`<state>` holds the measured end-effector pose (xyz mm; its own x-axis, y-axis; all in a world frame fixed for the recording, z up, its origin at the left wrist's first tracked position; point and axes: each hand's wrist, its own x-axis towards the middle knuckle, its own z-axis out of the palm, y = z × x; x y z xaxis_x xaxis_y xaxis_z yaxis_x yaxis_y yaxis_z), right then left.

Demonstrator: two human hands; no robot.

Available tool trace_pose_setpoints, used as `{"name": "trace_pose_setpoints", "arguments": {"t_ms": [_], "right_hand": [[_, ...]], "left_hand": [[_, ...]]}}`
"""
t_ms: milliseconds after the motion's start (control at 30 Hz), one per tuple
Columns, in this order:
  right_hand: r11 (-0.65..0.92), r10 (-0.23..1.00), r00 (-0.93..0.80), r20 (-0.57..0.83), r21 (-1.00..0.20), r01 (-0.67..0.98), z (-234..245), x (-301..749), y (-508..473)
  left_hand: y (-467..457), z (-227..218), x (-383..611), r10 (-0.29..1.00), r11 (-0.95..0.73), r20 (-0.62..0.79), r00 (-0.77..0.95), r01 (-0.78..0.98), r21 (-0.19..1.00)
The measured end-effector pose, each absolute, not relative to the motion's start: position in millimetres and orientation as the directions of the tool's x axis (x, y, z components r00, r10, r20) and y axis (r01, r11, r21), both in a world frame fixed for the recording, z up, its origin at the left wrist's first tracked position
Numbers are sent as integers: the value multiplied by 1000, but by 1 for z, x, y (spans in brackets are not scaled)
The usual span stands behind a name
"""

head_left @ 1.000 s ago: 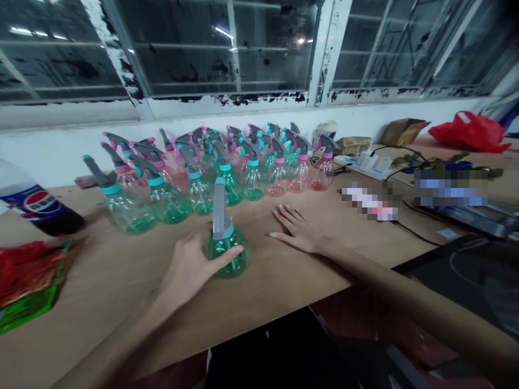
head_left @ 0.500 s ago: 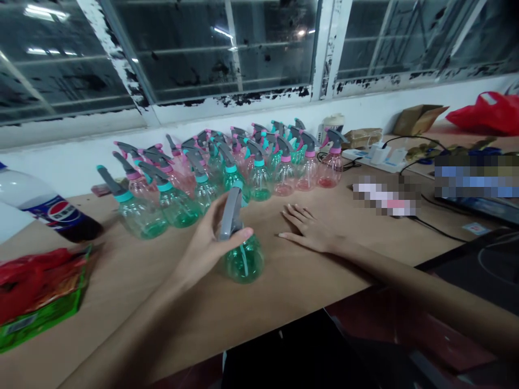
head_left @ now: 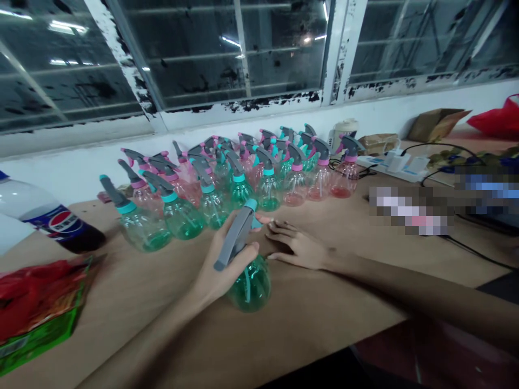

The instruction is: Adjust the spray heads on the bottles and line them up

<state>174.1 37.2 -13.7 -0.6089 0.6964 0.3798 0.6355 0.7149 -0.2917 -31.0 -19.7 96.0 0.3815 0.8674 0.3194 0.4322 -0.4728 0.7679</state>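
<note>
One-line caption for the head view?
Left hand grips a green spray bottle; right hand lies on the table beside it.

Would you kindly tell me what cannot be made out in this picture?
Head view:
Pixelated patches on the table hide what lies there.
Cola bottle: part cut off by the left edge.
Rear spray bottles: crowded behind front rows, uncountable.
Green spray bottle: neck covered by left hand.
</note>
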Motion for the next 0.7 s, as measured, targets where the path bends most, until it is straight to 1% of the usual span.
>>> {"name": "trace_pose_setpoints", "arguments": {"t_ms": [133,200,300,433,533,700], "right_hand": [[795,607,-700,376,-283,537,-7,148,45],[804,594,-716,367,-295,516,-3,139,48],[793,607,-714,349,-324,516,0,135,48],[777,626,-700,342,-350,524,0,137,46],[769,635,-694,339,-358,529,-1,138,45],[786,617,-689,380,-324,526,-6,136,48]], "left_hand": [[-15,92,-35,871,-447,253,421,465,764],[-13,91,-35,885,-415,218,412,486,769],[-14,93,-34,883,-405,202,424,472,783],[-15,100,-30,855,-456,246,457,436,776],[-14,102,-29,847,-490,303,438,420,764],[-16,102,-30,861,-487,319,397,460,742]]}}
